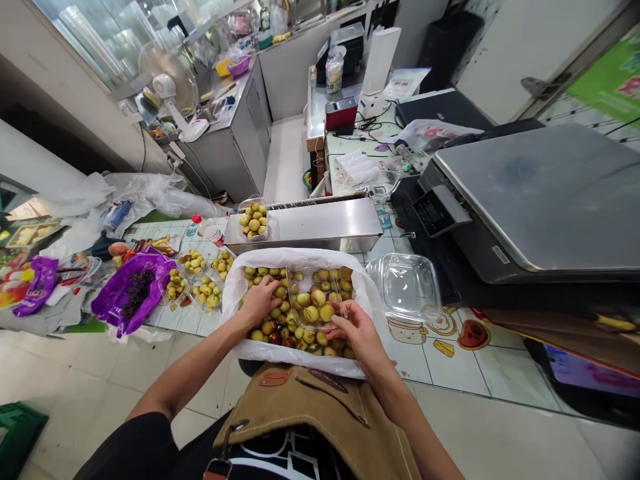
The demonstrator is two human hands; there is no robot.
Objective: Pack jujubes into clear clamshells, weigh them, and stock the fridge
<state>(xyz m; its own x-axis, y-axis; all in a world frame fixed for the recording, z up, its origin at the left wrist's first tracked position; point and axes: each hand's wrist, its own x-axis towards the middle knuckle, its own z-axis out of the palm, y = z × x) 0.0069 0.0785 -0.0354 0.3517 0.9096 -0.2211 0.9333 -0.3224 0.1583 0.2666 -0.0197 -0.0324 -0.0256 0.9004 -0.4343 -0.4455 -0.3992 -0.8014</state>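
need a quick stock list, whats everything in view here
small fruit: many, yellow, heaped in plastic liner
plastic liner: one, white, on patterned mat
filled punnets: five, clear, four on mat, one on steel box
steel box: one, silver, behind liner
clear tub: one, transparent, right of liner
platform scale: one, silver, far right
purple bag: one, purple, left on mat
left hand: one, in the fruit
right hand: one, holding a clear punnet over the fruit

steel platform scale (540,193) at right; white desk fan (167,83) far left; purple plastic bag (133,293) left
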